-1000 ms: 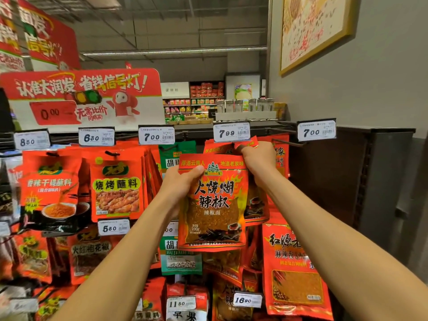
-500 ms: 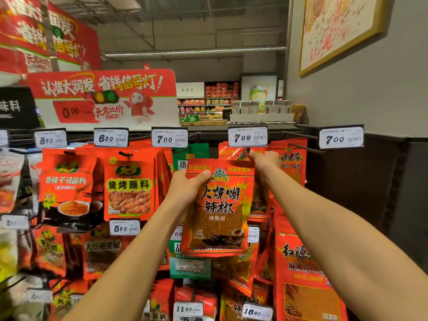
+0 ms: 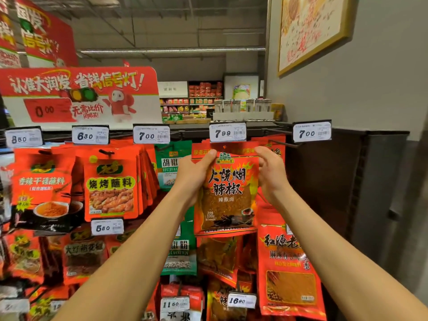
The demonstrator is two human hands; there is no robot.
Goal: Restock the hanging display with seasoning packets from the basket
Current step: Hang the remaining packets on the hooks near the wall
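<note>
A red chili powder packet (image 3: 228, 195) with black characters is held up in front of the hanging display, its top edge just under the 7.99 price tag (image 3: 227, 133). My left hand (image 3: 194, 174) grips its upper left edge, thumb on the front. My right hand (image 3: 269, 172) pinches its upper right edge. More packets of the same kind hang behind it. The basket is out of view.
Rows of red seasoning packets (image 3: 111, 184) hang to the left, green pepper packets (image 3: 169, 167) just beside my left hand. An empty peg with a 7.00 tag (image 3: 311, 133) juts out at right. A grey wall (image 3: 370, 89) and dark panel close the right side.
The packet has gone up and to the right, reaching the 7.99 tag. My right hand has come off the peg area and now pinches the packet's right edge.
</note>
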